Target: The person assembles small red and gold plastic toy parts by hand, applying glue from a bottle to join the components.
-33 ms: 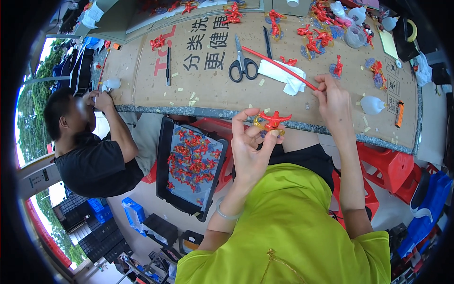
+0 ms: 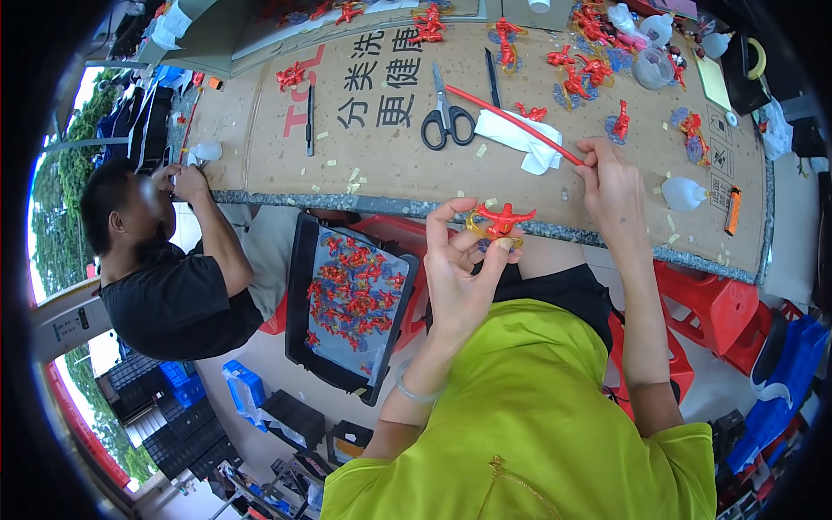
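My left hand (image 2: 464, 269) pinches a small red figurine (image 2: 500, 219) with a curved, see-through yellow part, just off the table's front edge. Part of the figurine's lower end is hidden by my fingers. My right hand (image 2: 614, 191) is closed on one end of a thin red stick (image 2: 516, 126), which slants away to the far left above the cardboard. Beneath the stick lies a folded white tissue (image 2: 529, 146). Scissors (image 2: 446, 121) with dark handles lie left of the tissue, and another red figurine (image 2: 619, 121) is just beyond my right hand.
A black tray (image 2: 299, 286) of red figurines stands left of me, below table height. Several more figurines (image 2: 576, 74) lie farther back. A white squeeze bottle (image 2: 683, 193) and an orange cutter (image 2: 732, 211) are at right. A co-worker (image 2: 173, 286) sits at left.
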`<act>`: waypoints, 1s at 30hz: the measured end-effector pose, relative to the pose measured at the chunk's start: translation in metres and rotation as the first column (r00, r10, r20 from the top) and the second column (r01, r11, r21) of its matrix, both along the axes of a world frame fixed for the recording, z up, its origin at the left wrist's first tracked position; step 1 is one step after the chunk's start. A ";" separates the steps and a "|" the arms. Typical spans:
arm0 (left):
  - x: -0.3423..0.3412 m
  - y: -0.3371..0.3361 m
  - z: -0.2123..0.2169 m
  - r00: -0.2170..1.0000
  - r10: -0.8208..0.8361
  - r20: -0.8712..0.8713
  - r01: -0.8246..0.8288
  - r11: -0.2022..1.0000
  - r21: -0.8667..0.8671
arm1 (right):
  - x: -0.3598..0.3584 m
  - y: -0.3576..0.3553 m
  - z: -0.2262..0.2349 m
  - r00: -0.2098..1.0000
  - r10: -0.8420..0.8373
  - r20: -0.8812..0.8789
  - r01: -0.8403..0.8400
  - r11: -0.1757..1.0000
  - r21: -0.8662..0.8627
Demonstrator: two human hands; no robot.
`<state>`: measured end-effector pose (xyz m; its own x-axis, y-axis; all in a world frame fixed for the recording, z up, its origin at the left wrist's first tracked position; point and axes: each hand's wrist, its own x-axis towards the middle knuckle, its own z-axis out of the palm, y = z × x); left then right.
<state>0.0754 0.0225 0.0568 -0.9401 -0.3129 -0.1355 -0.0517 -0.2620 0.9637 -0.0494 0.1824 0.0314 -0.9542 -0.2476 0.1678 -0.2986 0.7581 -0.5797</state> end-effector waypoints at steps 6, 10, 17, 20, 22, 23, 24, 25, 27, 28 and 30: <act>-0.001 -0.003 0.001 0.999 0.033 0.012 -0.033 0.999 -0.032 | 0.012 0.004 0.033 0.998 0.049 0.036 -0.049 0.999 -0.018; 0.001 -0.003 -0.004 0.998 0.063 0.025 -0.060 0.994 -0.090 | 0.030 0.001 0.053 0.982 0.085 0.166 -0.004 0.900 -0.437; 0.001 0.003 0.004 0.997 0.075 0.027 -0.058 0.915 -0.400 | 0.068 -0.018 0.040 0.912 0.410 -0.005 -0.181 0.392 -0.902; 0.003 0.003 0.004 0.997 0.078 -0.004 -0.070 0.871 -0.486 | 0.070 -0.021 0.041 0.951 0.307 -0.031 -0.246 0.693 -0.678; 0.005 0.006 -0.003 0.996 0.075 0.049 -0.045 0.893 -0.447 | 0.071 -0.019 0.045 0.960 0.274 -0.054 -0.244 0.731 -0.637; 0.005 0.006 -0.003 0.996 0.076 0.048 -0.046 0.893 -0.447 | 0.072 -0.019 0.046 0.968 0.238 -0.078 -0.237 0.769 -0.594; 0.005 0.007 -0.003 0.996 0.083 0.025 -0.061 0.880 -0.470 | 0.075 -0.020 0.047 0.968 0.237 -0.078 -0.236 0.769 -0.594; 0.006 0.008 -0.003 0.996 0.089 0.001 -0.077 0.867 -0.492 | 0.078 -0.022 0.048 0.971 0.223 -0.084 -0.218 0.691 -0.690; 0.004 0.009 0.000 0.996 0.094 0.001 -0.081 0.860 -0.503 | 0.079 -0.023 0.047 0.974 0.208 -0.091 -0.200 0.600 -0.774; 0.003 0.009 0.002 0.995 0.101 0.002 -0.086 0.853 -0.515 | 0.075 -0.020 0.045 0.966 0.229 -0.119 -0.250 0.716 -0.652; 0.004 0.007 -0.001 0.995 0.102 0.004 -0.087 0.865 -0.494 | 0.072 -0.016 0.046 0.963 0.244 -0.112 -0.268 0.848 -0.458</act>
<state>0.0791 0.0297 0.0562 -0.9008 -0.4330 0.0328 -0.0805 0.2409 0.9672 0.0226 0.1666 0.0779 -0.8558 -0.3634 0.3682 -0.4810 0.2969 -0.8249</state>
